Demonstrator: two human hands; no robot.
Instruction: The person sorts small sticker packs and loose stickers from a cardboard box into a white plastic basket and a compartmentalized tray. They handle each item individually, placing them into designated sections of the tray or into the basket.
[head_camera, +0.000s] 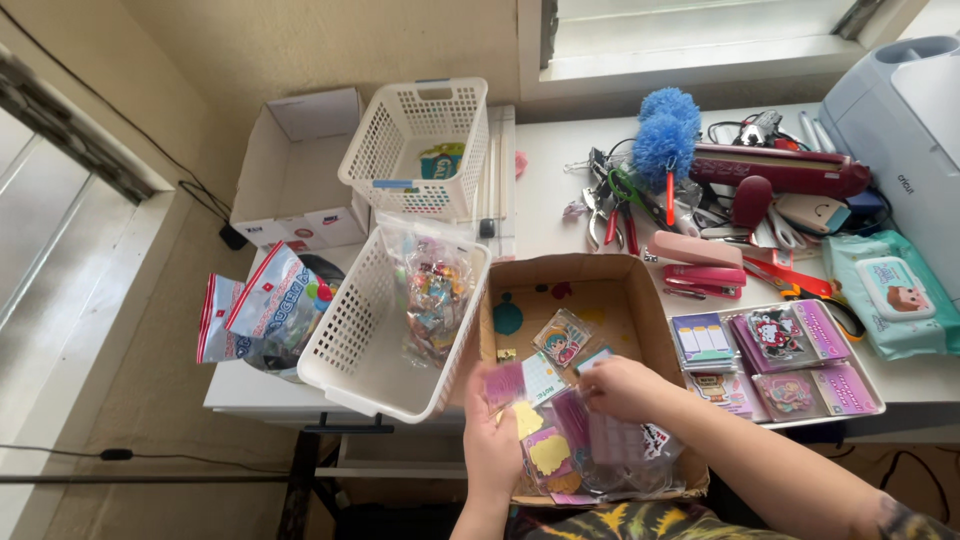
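An open cardboard box (640, 300) sits in front of me, holding several small clear packets of stickers and charms (562, 338). My left hand (492, 440) holds a small pink packet (505, 384) over the box's near left corner. Just to its right, my right hand (618, 388) pinches a stack of clear packets (600, 430) with pink and yellow pieces inside. Both hands are low over the near end of the box.
A white plastic basket (360, 340) with a bag of small toys (436, 300) touches the box's left side. Another white basket (420, 140) stands behind it. A tray of sticker packets (780, 365), a pink stapler (698, 262), scissors, a blue duster (665, 130) and wet wipes (890, 295) lie to the right.
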